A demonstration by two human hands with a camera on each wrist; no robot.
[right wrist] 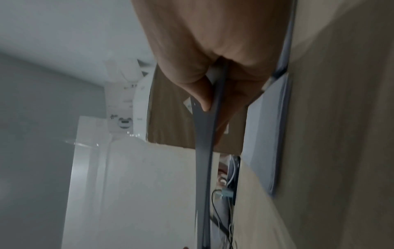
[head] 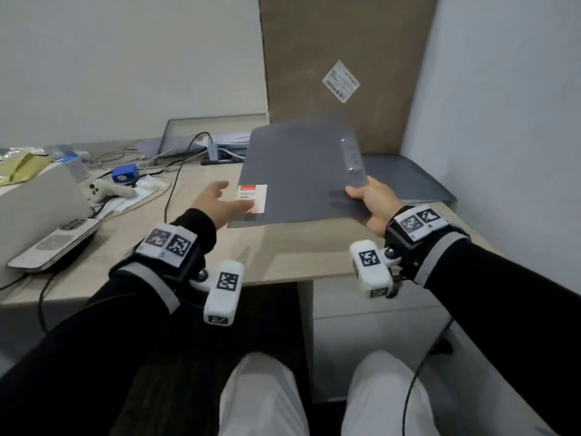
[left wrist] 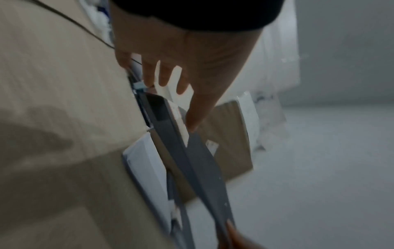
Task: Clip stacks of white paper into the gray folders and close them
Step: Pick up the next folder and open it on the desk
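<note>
A gray folder (head: pixel 298 174) hangs tilted above the desk, closed, with a red-and-white label (head: pixel 252 198) at its near left corner. My right hand (head: pixel 364 199) grips its near right corner, thumb on top and fingers underneath. The right wrist view shows that pinch (right wrist: pixel 217 104) on the folder's thin edge (right wrist: pixel 203 168). My left hand (head: pixel 220 196) is open beside the label corner, fingers spread. In the left wrist view its thumb (left wrist: pixel 193 124) touches the folder's edge (left wrist: pixel 204 168). A second gray folder (head: pixel 408 180) lies flat at the desk's right back.
A tall cardboard box (head: pixel 345 73) leans on the wall behind the folder. At the left are a white box (head: pixel 37 196), a flat device (head: pixel 53 243), a blue gadget (head: pixel 124 173), a white controller (head: pixel 110 190) and cables. A tray with sheets (head: pixel 217 133) sits at the back.
</note>
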